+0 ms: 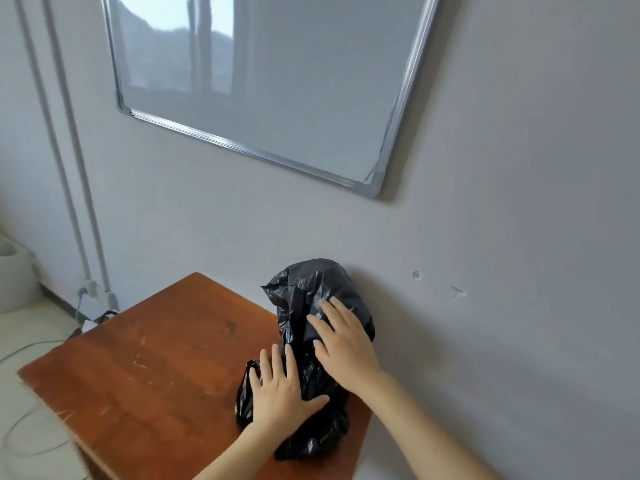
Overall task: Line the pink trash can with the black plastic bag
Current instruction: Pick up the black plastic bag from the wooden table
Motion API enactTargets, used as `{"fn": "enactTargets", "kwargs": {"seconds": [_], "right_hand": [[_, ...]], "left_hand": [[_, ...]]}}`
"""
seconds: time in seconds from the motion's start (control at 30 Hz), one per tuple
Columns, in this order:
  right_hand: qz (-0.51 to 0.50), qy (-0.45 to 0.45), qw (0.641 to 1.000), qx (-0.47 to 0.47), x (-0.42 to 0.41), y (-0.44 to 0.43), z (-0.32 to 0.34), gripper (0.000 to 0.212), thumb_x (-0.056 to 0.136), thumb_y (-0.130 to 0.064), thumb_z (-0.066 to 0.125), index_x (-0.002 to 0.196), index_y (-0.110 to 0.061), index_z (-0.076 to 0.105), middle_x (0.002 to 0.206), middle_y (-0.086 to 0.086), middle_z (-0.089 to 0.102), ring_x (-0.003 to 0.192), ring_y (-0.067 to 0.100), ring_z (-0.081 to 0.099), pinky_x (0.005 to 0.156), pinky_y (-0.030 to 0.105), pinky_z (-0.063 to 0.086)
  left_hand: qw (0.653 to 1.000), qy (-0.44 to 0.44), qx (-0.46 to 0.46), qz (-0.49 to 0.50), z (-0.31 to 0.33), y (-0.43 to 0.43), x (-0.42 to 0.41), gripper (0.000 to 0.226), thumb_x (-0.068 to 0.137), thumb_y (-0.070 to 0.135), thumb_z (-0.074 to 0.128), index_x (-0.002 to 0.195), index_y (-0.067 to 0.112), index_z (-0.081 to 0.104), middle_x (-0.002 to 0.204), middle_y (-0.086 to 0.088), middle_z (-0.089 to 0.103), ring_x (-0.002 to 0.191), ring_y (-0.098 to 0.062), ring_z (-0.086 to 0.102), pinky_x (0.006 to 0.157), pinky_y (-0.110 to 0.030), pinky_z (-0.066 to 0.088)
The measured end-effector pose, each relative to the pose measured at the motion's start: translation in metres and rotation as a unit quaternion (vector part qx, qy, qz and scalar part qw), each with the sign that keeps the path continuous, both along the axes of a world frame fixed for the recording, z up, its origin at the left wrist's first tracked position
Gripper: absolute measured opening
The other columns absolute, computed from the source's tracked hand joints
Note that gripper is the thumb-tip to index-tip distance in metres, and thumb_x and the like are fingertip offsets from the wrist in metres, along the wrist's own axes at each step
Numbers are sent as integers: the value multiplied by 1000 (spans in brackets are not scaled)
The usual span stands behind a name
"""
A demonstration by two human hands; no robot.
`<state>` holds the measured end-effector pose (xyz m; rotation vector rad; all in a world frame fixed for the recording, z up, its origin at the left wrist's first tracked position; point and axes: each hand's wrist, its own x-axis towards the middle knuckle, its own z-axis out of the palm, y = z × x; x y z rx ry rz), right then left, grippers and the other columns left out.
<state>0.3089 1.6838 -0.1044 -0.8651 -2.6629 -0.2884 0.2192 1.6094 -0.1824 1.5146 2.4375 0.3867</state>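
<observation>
A crumpled black plastic bag point(304, 289) stands bulging on the right side of a brown wooden table point(156, 368), close to the wall. It seems draped over something; no pink trash can shows. My left hand point(280, 389) lies flat on the bag's lower left part, fingers spread. My right hand point(346, 341) rests flat on the bag's upper right side, fingers apart. Neither hand is closed around the plastic.
A silver-framed whiteboard point(263, 81) hangs on the grey wall above the table. Two white pipes point(69, 168) run down the wall at the left. A white round container point(14, 271) and cables point(34, 344) are on the floor at the left.
</observation>
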Motion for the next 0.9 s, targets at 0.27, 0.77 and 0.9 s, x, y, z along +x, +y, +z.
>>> {"fn": "enactTargets", "kwargs": {"seconds": [0.27, 0.77, 0.9], "right_hand": [[82, -356, 928, 75, -48, 59, 16, 68, 86, -43, 52, 142, -20, 20, 156, 14, 4, 142, 31, -10, 111, 58, -6], [248, -73, 963, 69, -69, 79, -37, 31, 37, -37, 85, 58, -32, 64, 59, -12, 62, 68, 10, 59, 78, 42, 54], [378, 14, 920, -96, -125, 12, -55, 12, 55, -32, 68, 63, -24, 66, 61, -7, 65, 72, 15, 59, 75, 39, 50]], "left_hand": [[996, -21, -75, 32, -34, 19, -8, 121, 64, 79, 47, 144, 13, -15, 156, -15, -6, 143, -39, -5, 115, -52, 5], [953, -92, 67, 280, -28, -109, -65, 65, 71, 48, 55, 132, 29, 43, 126, 7, 60, 120, -17, 50, 99, -30, 28], [889, -139, 126, 418, -6, -213, -60, 63, 64, 47, 67, 123, 29, 54, 116, 2, 67, 110, -20, 60, 88, -28, 42]]}}
